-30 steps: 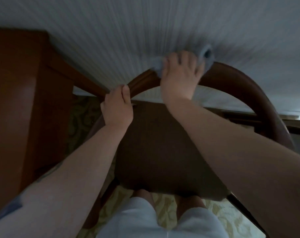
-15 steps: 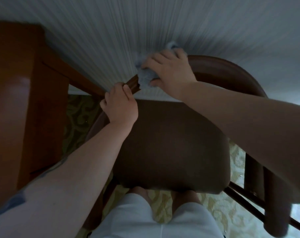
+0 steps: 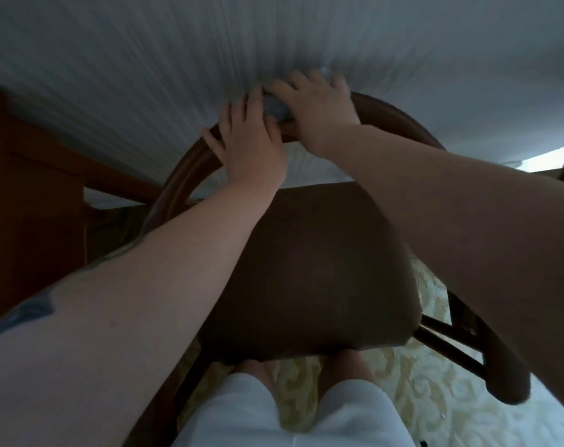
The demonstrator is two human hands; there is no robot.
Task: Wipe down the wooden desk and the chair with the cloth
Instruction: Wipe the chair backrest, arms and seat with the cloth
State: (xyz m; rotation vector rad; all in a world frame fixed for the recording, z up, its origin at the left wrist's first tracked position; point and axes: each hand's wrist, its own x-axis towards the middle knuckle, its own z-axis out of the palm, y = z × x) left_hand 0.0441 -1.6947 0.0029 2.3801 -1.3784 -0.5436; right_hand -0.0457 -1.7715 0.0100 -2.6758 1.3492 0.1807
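Your right hand clamps the cloth on the chair's curved top rail beside your spread, resting left hand; crowding may snag the cloth.

Both hands up on the chair's curved wooden backrest. Right hand presses a grey cloth onto it, left hand lies flat right beside. Brown padded seat below, patterned carpet underneath.
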